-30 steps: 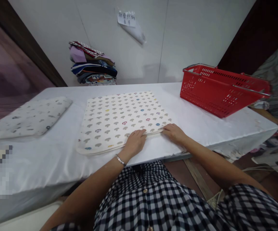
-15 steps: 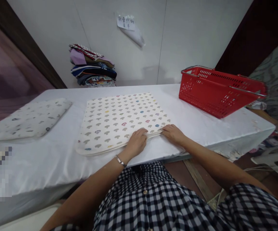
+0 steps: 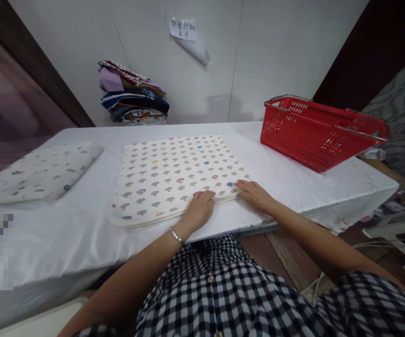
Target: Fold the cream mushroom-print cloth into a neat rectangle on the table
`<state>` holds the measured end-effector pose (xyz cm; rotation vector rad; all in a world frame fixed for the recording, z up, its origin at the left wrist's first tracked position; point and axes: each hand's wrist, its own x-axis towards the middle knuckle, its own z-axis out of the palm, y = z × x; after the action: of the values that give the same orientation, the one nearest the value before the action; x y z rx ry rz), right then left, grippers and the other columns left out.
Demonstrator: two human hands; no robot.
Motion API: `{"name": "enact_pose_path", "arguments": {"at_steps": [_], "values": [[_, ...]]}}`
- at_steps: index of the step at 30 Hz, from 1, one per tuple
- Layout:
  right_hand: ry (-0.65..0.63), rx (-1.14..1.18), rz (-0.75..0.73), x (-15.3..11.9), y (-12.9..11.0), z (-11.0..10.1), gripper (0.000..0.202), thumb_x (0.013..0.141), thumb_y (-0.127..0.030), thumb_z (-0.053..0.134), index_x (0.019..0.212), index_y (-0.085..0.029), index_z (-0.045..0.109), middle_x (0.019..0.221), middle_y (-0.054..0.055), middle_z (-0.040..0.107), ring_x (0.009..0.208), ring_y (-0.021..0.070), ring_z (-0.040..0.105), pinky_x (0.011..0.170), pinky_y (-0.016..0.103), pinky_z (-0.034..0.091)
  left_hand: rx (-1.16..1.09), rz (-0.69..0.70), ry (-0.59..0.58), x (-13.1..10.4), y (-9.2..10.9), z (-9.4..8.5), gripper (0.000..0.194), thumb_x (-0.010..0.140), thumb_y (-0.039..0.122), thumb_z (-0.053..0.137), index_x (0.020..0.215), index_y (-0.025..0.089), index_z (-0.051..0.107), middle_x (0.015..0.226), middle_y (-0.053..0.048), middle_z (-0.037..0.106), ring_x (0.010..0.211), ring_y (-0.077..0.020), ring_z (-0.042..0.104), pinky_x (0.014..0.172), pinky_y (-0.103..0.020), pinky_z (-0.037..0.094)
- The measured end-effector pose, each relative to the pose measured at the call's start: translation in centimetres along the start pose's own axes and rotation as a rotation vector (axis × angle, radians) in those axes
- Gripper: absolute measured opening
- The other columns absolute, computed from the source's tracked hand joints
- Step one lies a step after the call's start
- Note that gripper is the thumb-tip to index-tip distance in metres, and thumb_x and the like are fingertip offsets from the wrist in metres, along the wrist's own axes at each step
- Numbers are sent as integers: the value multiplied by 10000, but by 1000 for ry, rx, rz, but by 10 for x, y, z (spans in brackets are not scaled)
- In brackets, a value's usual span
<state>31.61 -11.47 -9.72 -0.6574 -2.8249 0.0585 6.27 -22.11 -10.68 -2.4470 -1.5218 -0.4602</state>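
A folded cream cloth (image 3: pixel 174 173) with a mushroom print lies flat on the white-covered table in front of me. My left hand (image 3: pixel 201 208) rests on its near edge, fingers lying over the top layer; its thumb is hard to make out. To the right, near the cloth's near right corner, my right hand (image 3: pixel 255 194) lies with fingers stretched over the edge. The layers of the fold show between the two hands.
Another folded pale printed cloth (image 3: pixel 44 171) lies at the left. A stack of folded fabrics (image 3: pixel 134 96) stands by the wall at the back. The red basket (image 3: pixel 314 135) sits at the back right of the white table (image 3: pixel 79 234). A paper sign (image 3: pixel 183 30) hangs on the wall.
My right hand's fingers have shifted slightly forward and flattened over the cloth's edge. My left hand has flattened a little in nearly the same place. The cloth has hardly moved.
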Motion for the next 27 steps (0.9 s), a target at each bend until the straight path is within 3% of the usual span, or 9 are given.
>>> {"name": "enact_pose_path", "arguments": {"at_steps": [8,16,20,27], "values": [[-33,26,12,-3,-1,6,349,973,-213,280,1012,-170,624,1412,93,447,1349,231,319,1022,484,352,39,62,-32,2,3,-5,246,892,102,380,860,146,619,1227,-90,564,1084,-231,494,957,-416,371],[99,-3,-54,-6,8,10,242,961,-214,368,1004,-166,602,1378,129,475,1338,229,341,985,495,402,0,79,-72,27,10,0,273,935,139,340,960,144,612,1240,-85,560,1091,-225,493,958,-416,356],[69,-24,-30,-9,7,10,240,960,-206,373,1001,-167,606,1378,121,477,1330,233,357,991,491,401,-52,72,-38,33,18,4,284,934,100,308,1014,135,578,1121,-89,593,1053,-207,508,909,-370,372],[33,-89,-11,-12,0,13,231,956,-202,390,1012,-170,612,1386,105,474,1333,261,347,1008,533,366,-54,62,25,24,25,5,244,949,132,322,1002,150,559,1103,-67,595,1030,-191,505,948,-371,339]]}}
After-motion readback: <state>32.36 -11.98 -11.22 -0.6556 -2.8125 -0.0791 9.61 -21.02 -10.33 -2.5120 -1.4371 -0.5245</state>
